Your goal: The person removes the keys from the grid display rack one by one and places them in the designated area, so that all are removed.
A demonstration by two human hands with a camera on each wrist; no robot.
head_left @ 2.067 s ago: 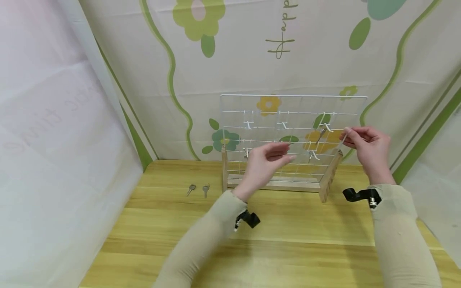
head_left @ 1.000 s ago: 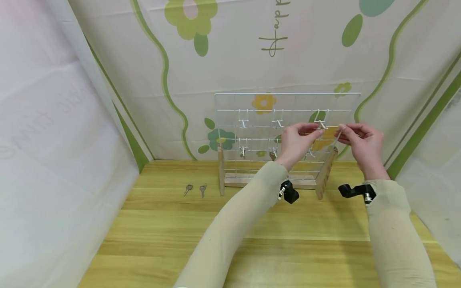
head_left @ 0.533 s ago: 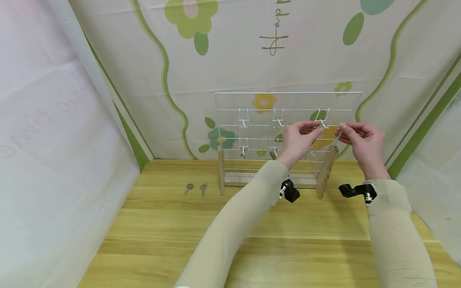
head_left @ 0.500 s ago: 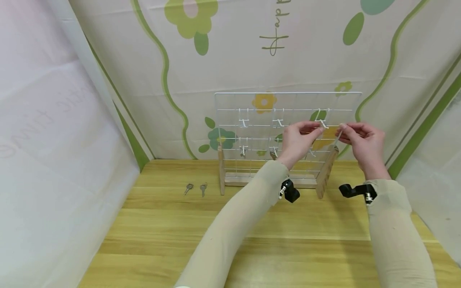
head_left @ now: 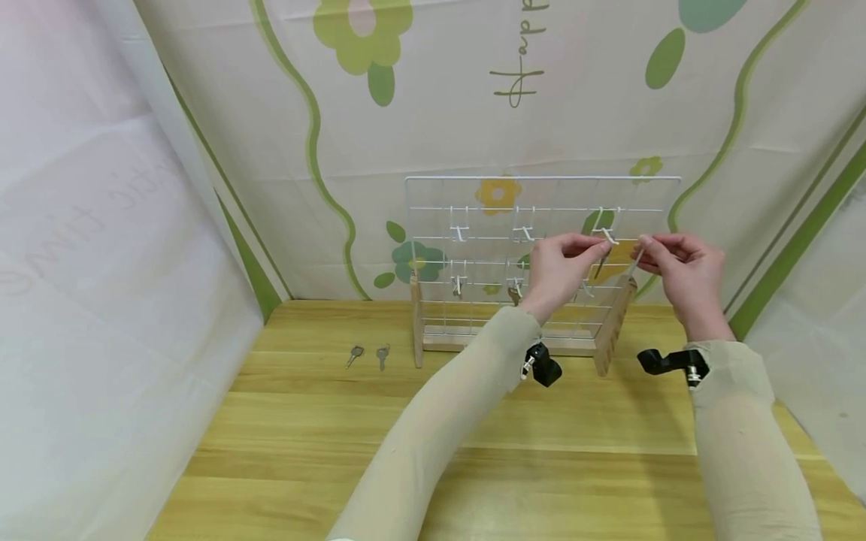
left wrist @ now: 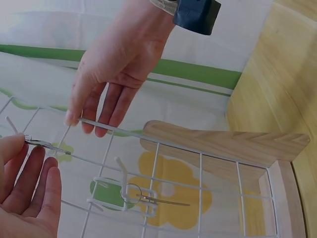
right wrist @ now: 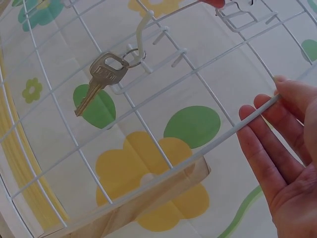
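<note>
My left hand (head_left: 558, 270) pinches a metal key (left wrist: 47, 145) by its ring end, right beside the white upper right hook (head_left: 607, 235) of a white wire grid rack (head_left: 541, 178). In the left wrist view the key's blade points away from the fingertips. Whether its ring is around the hook, I cannot tell. My right hand (head_left: 690, 278) grips the rack's right edge wire between thumb and fingers. Another key (right wrist: 106, 74) hangs by its ring from the lower right hook, below the left hand.
Two loose keys (head_left: 383, 357) lie on the wooden table (head_left: 304, 428), left of the rack. A key (head_left: 515, 294) hangs on the lower middle hook, and something metal (head_left: 458, 287) on the lower left one. Wooden feet (head_left: 614, 327) support the rack. A flowered cloth stands behind.
From the rack's middle, my left hand has moved right to the upper right hook and taken hold of the key there. My right hand has kept its grip on the rack's edge.
</note>
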